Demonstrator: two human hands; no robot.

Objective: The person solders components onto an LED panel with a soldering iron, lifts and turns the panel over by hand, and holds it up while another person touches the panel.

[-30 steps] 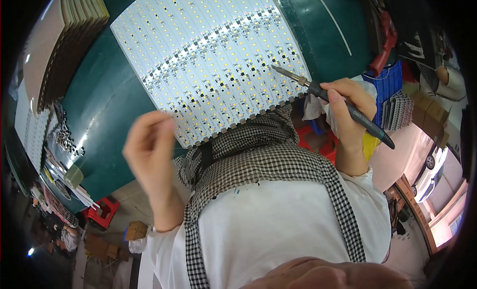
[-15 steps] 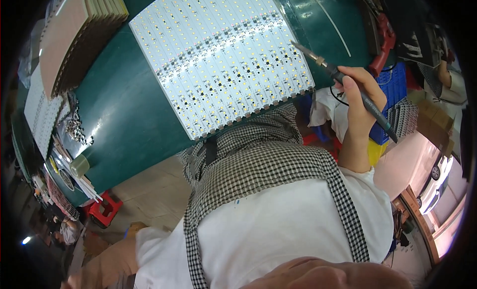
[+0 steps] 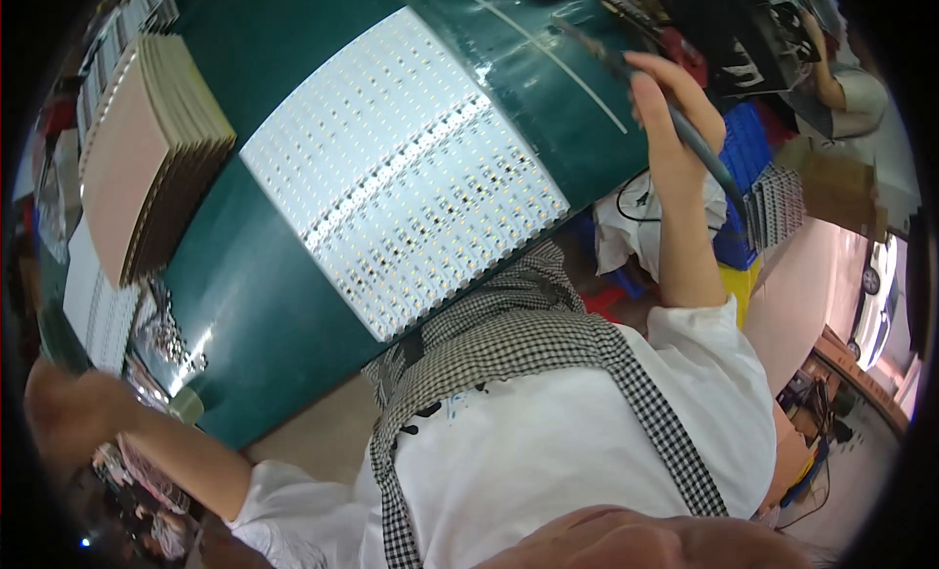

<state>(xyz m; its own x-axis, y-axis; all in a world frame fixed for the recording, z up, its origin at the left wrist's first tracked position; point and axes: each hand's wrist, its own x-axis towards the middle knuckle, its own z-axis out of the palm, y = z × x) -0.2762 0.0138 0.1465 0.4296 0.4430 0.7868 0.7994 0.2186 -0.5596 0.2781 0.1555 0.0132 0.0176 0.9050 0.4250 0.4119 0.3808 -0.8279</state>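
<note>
Right hand (image 3: 670,143): grip is clamping the dark soldering iron (image 3: 712,163) by its handle, tip pointing up and away over the table (image 3: 264,373), near a thin white strip (image 3: 599,102). LED panel (image 3: 411,178) is lying flat on the table in front of the apron, chips up. Left hand (image 3: 78,412) is blurring at far left, near a greenish cup (image 3: 186,405); can't tell grip state. Board stack (image 3: 127,192) is sitting left of the panel.

**No readable text**

LED panel (image 3: 403,182), 11 o'clock: fine dark marks, too small to read. Pen-shaped tool (image 3: 708,158), 2 o'clock: handle blurred, nothing legible. Black sheet (image 3: 732,52), also 2 o'clock: white shapes, can't tell if lettering.
</note>
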